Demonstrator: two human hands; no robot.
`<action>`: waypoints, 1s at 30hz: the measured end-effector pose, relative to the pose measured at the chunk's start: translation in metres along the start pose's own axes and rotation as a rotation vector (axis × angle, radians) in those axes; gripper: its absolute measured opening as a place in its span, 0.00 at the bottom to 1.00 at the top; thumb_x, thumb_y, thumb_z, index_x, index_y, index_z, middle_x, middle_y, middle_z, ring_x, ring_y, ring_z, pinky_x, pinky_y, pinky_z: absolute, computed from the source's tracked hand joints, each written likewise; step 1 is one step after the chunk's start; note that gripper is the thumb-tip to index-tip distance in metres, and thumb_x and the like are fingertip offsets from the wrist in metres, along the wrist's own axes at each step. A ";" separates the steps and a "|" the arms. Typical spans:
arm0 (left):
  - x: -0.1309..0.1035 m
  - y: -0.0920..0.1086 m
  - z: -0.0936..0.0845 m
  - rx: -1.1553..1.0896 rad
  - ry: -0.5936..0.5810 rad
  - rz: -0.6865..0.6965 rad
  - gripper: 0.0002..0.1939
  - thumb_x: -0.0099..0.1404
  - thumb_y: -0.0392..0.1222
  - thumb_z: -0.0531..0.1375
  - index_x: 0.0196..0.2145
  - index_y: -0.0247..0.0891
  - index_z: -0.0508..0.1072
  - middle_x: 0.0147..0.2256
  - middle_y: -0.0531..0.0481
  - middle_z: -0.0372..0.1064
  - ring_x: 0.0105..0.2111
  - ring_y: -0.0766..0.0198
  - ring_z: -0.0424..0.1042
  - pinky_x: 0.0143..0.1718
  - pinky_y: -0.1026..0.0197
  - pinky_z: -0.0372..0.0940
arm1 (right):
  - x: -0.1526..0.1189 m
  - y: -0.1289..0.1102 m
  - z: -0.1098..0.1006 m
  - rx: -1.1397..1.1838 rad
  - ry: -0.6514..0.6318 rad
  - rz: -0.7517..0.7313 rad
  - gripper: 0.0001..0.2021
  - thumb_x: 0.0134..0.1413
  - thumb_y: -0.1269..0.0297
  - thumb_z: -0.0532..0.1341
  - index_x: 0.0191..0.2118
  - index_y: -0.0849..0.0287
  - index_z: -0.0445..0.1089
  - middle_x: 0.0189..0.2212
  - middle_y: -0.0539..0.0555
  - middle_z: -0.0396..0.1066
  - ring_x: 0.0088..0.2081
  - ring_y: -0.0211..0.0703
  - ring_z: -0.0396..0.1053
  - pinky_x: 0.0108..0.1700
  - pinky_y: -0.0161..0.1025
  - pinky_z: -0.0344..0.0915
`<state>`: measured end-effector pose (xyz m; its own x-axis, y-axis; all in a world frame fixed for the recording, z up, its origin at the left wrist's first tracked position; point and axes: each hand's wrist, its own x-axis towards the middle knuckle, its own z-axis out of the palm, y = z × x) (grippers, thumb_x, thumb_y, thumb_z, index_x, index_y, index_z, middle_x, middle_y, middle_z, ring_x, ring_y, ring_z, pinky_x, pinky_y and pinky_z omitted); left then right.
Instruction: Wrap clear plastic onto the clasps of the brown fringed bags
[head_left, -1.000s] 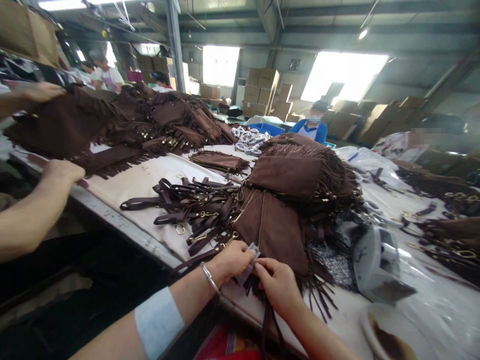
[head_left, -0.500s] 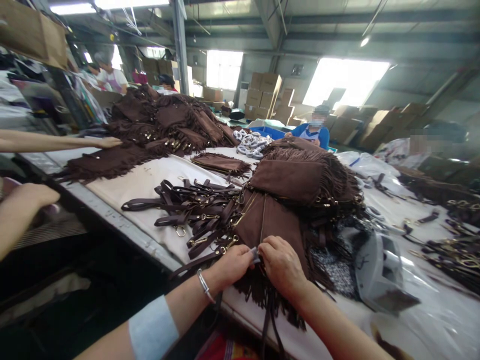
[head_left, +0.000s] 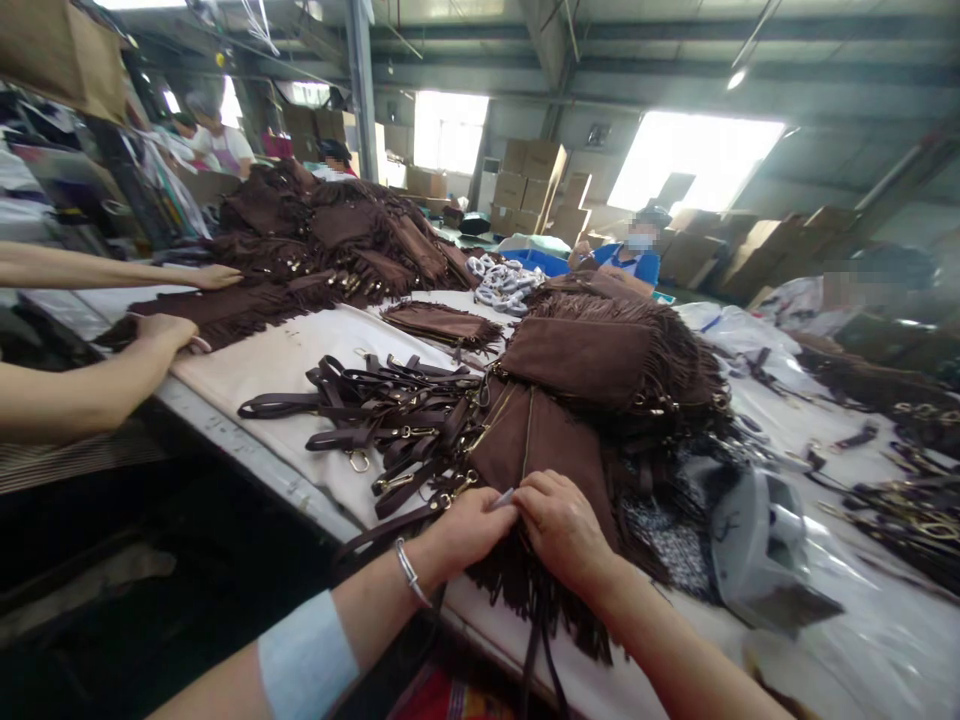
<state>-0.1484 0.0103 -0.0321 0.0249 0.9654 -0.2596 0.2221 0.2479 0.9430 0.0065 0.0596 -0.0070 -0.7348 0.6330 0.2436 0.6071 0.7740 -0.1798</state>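
A brown fringed bag (head_left: 547, 430) with gold zippers lies in front of me. At its near edge my left hand (head_left: 472, 525) is closed, pinching a small grey-white strip (head_left: 501, 497) between thumb and finger. My right hand (head_left: 562, 525) meets it there, its fingers pressed together at the bag's edge; what they grip is hidden. Fringe and two thin dark straps (head_left: 541, 640) hang below my hands. Beside my left hand lies a heap of dark brown straps (head_left: 405, 430) with gold clasps.
Brown fringed bags are stacked (head_left: 585, 350) behind my hands, with a bigger pile (head_left: 330, 230) farther back. Grey-white rings (head_left: 502, 280) lie mid-table. A white dispenser-like object (head_left: 757, 540) stands right. A co-worker's hands (head_left: 172, 330) reach in from the left; another person (head_left: 637, 255) sits opposite.
My hands have drawn closer together, and less of the grey-white strip shows between them. At left, the co-worker's nearer hand has moved forward onto a fringed bag.
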 end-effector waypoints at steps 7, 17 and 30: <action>0.004 -0.013 0.005 0.425 0.119 0.291 0.18 0.69 0.45 0.46 0.27 0.37 0.68 0.27 0.47 0.70 0.27 0.63 0.66 0.31 0.60 0.57 | 0.016 0.005 -0.010 0.011 -0.074 -0.016 0.06 0.59 0.69 0.58 0.40 0.57 0.72 0.36 0.54 0.70 0.39 0.43 0.65 0.43 0.38 0.57; 0.005 0.000 0.000 0.074 -0.046 -0.059 0.15 0.65 0.47 0.50 0.24 0.38 0.64 0.20 0.56 0.57 0.19 0.69 0.55 0.22 0.64 0.51 | 0.014 0.014 -0.008 -0.157 -0.077 -0.241 0.07 0.59 0.64 0.60 0.30 0.57 0.70 0.31 0.52 0.69 0.35 0.44 0.62 0.39 0.42 0.53; 0.003 0.002 -0.005 -0.606 -0.321 -0.368 0.15 0.57 0.53 0.59 0.30 0.38 0.62 0.19 0.63 0.48 0.14 0.77 0.41 0.15 0.71 0.34 | -0.031 0.014 0.004 0.158 0.162 -0.138 0.15 0.62 0.71 0.54 0.53 0.57 0.68 0.46 0.59 0.71 0.45 0.47 0.66 0.48 0.46 0.64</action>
<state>-0.1523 0.0142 -0.0297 0.3546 0.7646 -0.5382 -0.2984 0.6381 0.7098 0.0371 0.0509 -0.0212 -0.7418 0.5204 0.4231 0.4405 0.8537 -0.2778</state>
